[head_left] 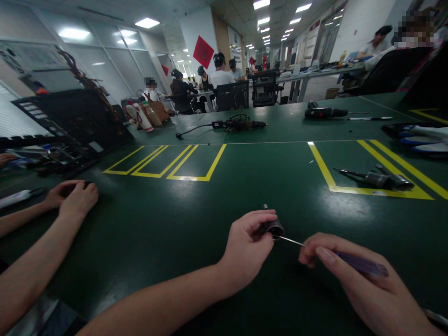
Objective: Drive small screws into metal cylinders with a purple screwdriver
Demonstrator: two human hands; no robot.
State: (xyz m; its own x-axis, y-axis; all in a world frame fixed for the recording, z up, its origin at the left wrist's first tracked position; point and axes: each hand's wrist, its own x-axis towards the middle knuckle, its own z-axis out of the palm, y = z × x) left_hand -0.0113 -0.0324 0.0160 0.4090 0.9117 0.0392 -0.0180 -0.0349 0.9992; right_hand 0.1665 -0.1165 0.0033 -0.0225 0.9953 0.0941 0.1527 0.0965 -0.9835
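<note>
My left hand (247, 247) is closed around a small dark metal cylindrical part (276, 228), its round open end facing right. A short stub sticks up beyond my fingers, and the rest of the part is hidden in my grip. In my right hand (364, 275) lies a screwdriver (362, 264) with a translucent purplish handle and a thin shaft. The shaft reaches left to the rim of the cylindrical part; whether its tip is inside, I cannot tell. Both hands are just above the green table (168, 233).
Beyond my right hand, metal parts (381, 179) lie within yellow tape lines. Farther back are a cordless screwdriver (325, 112), a cabled tool (240, 123) and gloves (425, 137). At the left, another person's hands (79, 198) rest near a dark equipment frame (70, 121).
</note>
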